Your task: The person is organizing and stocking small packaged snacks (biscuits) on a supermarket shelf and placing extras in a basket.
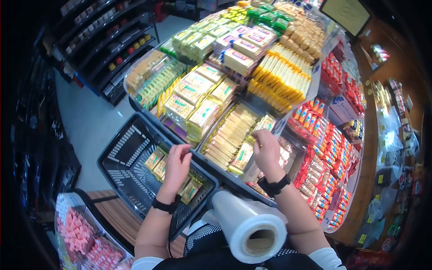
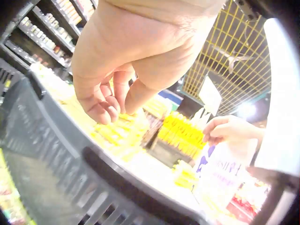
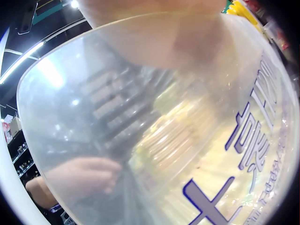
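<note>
My left hand hangs over the near rim of a dark shopping basket, fingers loosely bent and nothing between them. Inside the basket lie several small wrapped snack packs, partly hidden by that hand and forearm. To the right, my right hand is above a bin of upright snack packs, its fingers bent downward beside other packs. No held thing shows in it. In the right wrist view a clear printed panel fills most of the picture and blurs what lies behind.
A large roll of clear plastic stands close to my body. Beyond the bins rise stacked yellow packs and boxed snacks. Red-wrapped sweets fill the right side. Dark shelves stand at the back left, pink sweets at the lower left.
</note>
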Available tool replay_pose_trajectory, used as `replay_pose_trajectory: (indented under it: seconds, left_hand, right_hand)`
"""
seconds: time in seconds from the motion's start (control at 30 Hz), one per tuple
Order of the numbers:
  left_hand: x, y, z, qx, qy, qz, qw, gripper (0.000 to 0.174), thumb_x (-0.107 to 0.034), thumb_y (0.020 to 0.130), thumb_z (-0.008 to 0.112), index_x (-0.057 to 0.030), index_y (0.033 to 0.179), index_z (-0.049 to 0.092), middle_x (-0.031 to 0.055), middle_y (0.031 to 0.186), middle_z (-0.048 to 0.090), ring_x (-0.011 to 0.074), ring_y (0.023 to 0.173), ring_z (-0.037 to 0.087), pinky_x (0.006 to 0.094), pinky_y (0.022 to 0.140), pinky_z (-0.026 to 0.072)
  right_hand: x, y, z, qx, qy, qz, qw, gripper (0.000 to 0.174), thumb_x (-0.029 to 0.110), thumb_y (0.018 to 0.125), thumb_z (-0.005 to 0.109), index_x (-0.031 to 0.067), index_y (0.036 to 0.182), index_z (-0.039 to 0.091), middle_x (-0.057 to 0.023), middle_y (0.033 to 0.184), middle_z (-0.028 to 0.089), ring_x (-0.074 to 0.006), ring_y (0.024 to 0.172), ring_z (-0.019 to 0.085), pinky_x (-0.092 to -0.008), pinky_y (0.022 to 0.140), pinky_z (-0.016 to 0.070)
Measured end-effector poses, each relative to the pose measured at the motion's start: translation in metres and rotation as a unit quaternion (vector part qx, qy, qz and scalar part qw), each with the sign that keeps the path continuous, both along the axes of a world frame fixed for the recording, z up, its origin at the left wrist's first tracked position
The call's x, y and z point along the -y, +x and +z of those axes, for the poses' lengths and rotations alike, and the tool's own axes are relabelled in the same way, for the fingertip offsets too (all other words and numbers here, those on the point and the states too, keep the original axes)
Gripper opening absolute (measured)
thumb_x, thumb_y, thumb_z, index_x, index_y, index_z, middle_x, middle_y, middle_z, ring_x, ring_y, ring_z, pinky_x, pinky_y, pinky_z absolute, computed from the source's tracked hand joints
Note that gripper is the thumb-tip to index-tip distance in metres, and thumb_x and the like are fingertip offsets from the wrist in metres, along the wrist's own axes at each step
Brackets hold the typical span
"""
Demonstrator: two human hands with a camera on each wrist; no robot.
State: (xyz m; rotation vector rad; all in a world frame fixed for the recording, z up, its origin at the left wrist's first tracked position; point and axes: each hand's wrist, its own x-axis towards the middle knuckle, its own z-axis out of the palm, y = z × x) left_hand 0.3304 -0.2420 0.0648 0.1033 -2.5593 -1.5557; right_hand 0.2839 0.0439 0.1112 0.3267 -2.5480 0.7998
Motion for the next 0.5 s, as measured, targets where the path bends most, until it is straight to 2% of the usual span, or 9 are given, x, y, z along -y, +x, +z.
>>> replay_pose_trajectory:
  seconds: [0.07, 0.1, 0.17, 0.23, 0.33, 0.37, 0.43, 0.47, 0.5]
  left_hand:
    - [-0.024, -0.030, 0.012, -0.045, 0.027, -0.062, 0.997, 0.024, -0.002, 0.088, 0.067, -0.0004, 0.112, 0.064, 0.0093, 0.102, 0.061, 0.0195, 0.088, 0.065, 0.0290, 0.079, 0.0521]
    - [-0.044, -0.060, 0.019, -0.068, 0.014, -0.107, 0.992, 0.025, -0.004, 0.089, 0.067, -0.0003, 0.114, 0.065, 0.0091, 0.104, 0.063, 0.0179, 0.092, 0.065, 0.0282, 0.080, 0.0523]
    - [-0.087, -0.100, 0.012, -0.001, 0.104, -0.173, 0.979, 0.026, -0.009, 0.091, 0.068, -0.0007, 0.116, 0.065, 0.0090, 0.104, 0.066, 0.0169, 0.094, 0.065, 0.0303, 0.083, 0.0533]
    - [-0.123, -0.140, -0.015, 0.031, 0.100, -0.222, 0.970, 0.029, -0.012, 0.093, 0.068, 0.0002, 0.118, 0.065, 0.0108, 0.107, 0.070, 0.0179, 0.095, 0.067, 0.0311, 0.084, 0.0539]
    - [-0.177, -0.178, -0.053, 0.102, 0.069, -0.250, 0.960, 0.038, -0.025, 0.090, 0.073, 0.0039, 0.114, 0.066, 0.0156, 0.103, 0.073, 0.0214, 0.094, 0.070, 0.0334, 0.082, 0.0543]
    - [-0.192, -0.186, -0.066, 0.099, 0.070, -0.255, 0.959, 0.038, -0.025, 0.090, 0.073, 0.0039, 0.114, 0.066, 0.0156, 0.103, 0.073, 0.0214, 0.094, 0.070, 0.0334, 0.082, 0.0543]
    - [-0.210, -0.192, -0.072, 0.151, -0.009, -0.245, 0.958, 0.043, -0.030, 0.088, 0.075, 0.0051, 0.112, 0.067, 0.0165, 0.098, 0.073, 0.0228, 0.090, 0.070, 0.0342, 0.080, 0.0543]
    - [-0.213, -0.194, -0.075, 0.150, -0.009, -0.248, 0.957, 0.043, -0.030, 0.088, 0.075, 0.0051, 0.112, 0.067, 0.0165, 0.098, 0.073, 0.0228, 0.090, 0.070, 0.0342, 0.080, 0.0543]
    - [-0.218, -0.193, -0.065, 0.164, -0.081, -0.263, 0.947, 0.044, -0.031, 0.088, 0.075, 0.0055, 0.113, 0.067, 0.0166, 0.096, 0.073, 0.0234, 0.088, 0.070, 0.0348, 0.078, 0.0544]
  right_hand:
    - [0.005, 0.005, -0.004, 0.024, -0.004, 0.019, 1.000, 0.016, -0.004, 0.076, 0.060, 0.0066, 0.088, 0.062, -0.0132, 0.087, 0.061, -0.0338, 0.087, 0.060, -0.0435, 0.078, 0.0469]
    - [0.001, -0.003, -0.003, 0.003, -0.023, 0.018, 1.000, 0.017, -0.007, 0.071, 0.058, 0.0071, 0.081, 0.058, -0.0123, 0.083, 0.059, -0.0336, 0.085, 0.060, -0.0431, 0.077, 0.0460]
    - [-0.005, -0.002, -0.001, 0.013, -0.015, 0.026, 0.999, 0.015, -0.006, 0.071, 0.058, 0.0072, 0.079, 0.057, -0.0118, 0.081, 0.058, -0.0337, 0.084, 0.059, -0.0434, 0.075, 0.0453]
    - [-0.005, -0.001, -0.002, 0.021, 0.014, 0.038, 0.999, 0.013, -0.004, 0.071, 0.058, 0.0073, 0.074, 0.054, -0.0104, 0.076, 0.056, -0.0335, 0.080, 0.058, -0.0443, 0.071, 0.0429]
    - [-0.012, 0.002, -0.001, 0.057, 0.071, 0.038, 0.995, 0.010, -0.001, 0.070, 0.060, 0.0071, 0.073, 0.055, -0.0110, 0.076, 0.056, -0.0334, 0.080, 0.058, -0.0439, 0.071, 0.0425]
    - [-0.014, 0.002, -0.004, 0.060, 0.094, 0.041, 0.993, 0.009, 0.002, 0.068, 0.061, 0.0072, 0.074, 0.055, -0.0108, 0.078, 0.057, -0.0323, 0.081, 0.058, -0.0431, 0.072, 0.0424]
    - [-0.010, 0.004, -0.003, 0.070, 0.113, 0.037, 0.990, 0.010, 0.002, 0.068, 0.061, 0.0070, 0.075, 0.056, -0.0108, 0.080, 0.058, -0.0317, 0.081, 0.058, -0.0426, 0.072, 0.0424]
    - [-0.007, 0.006, -0.002, 0.083, 0.130, 0.039, 0.987, 0.010, 0.003, 0.068, 0.061, 0.0068, 0.076, 0.056, -0.0109, 0.081, 0.058, -0.0311, 0.082, 0.058, -0.0422, 0.072, 0.0425]
    - [-0.007, 0.006, -0.001, 0.081, 0.140, 0.039, 0.986, 0.012, 0.003, 0.068, 0.061, 0.0063, 0.080, 0.057, -0.0107, 0.083, 0.058, -0.0297, 0.082, 0.059, -0.0415, 0.073, 0.0424]
